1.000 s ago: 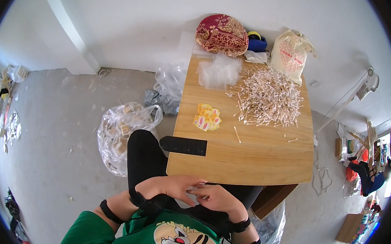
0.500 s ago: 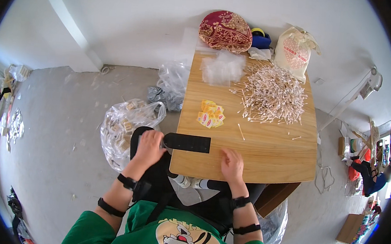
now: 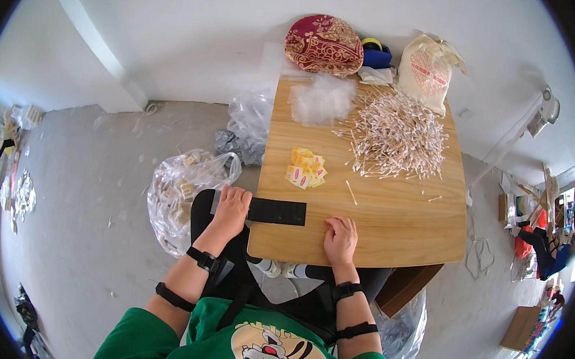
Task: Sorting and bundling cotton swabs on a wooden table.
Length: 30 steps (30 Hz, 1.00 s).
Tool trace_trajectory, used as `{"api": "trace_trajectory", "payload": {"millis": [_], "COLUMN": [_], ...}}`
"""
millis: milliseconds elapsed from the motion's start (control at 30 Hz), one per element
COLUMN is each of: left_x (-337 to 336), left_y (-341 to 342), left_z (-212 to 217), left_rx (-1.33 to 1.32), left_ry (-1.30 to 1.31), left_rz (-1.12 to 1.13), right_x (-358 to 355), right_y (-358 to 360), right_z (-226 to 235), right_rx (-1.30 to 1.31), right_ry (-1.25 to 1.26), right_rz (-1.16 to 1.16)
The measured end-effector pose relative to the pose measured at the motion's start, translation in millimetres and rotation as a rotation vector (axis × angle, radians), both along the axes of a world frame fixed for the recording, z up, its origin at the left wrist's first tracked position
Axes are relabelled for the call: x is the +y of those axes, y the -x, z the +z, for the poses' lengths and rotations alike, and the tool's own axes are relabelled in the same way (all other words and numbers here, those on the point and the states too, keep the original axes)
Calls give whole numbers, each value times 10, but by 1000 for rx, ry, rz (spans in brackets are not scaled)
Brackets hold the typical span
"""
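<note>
So I've got my left hand over the outer end of the black strip, which lies across the table's left edge; can't tell if it's gripping. My right hand rests by the front edge, relaxed, fingers loosely bent. Yellow packets sit behind the strip, cotton swabs heaped further back.

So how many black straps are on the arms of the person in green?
4: the left wrist strap, the left forearm strap nearer the elbow, the right wrist strap, and the right forearm strap nearer the elbow. The green sleeves could hide more.
</note>
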State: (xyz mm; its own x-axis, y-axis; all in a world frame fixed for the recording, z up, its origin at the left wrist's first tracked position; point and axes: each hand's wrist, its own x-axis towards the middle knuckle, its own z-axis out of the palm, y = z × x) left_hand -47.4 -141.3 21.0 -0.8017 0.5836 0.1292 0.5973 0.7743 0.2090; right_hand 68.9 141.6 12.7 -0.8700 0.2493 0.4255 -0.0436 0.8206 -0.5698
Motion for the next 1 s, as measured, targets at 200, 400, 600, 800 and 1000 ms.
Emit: {"api": "trace_trajectory", "payload": {"millis": [200,400,600,800,1000], "left_x": [330,596,503,347,413], "left_y": [-113,-169,-130,-72,-169], "left_z": [101,133,121,230,114], "left_rx": [65,-8,-193,-450,-338], "left_ry": [112,143,-23,-266,-374], "left_rz": [-64,-68,-43,-107,-129], "right_x": [-6,-10,-15,-7,-15], "right_y": [-11,-11,-1,0,-29], "right_z": [27,-3,16,11,45], "right_rx": [10,7,23,-22,-33], "right_ry": [6,19,47,20,31], "right_rz": [6,13,7,-2,-25]}}
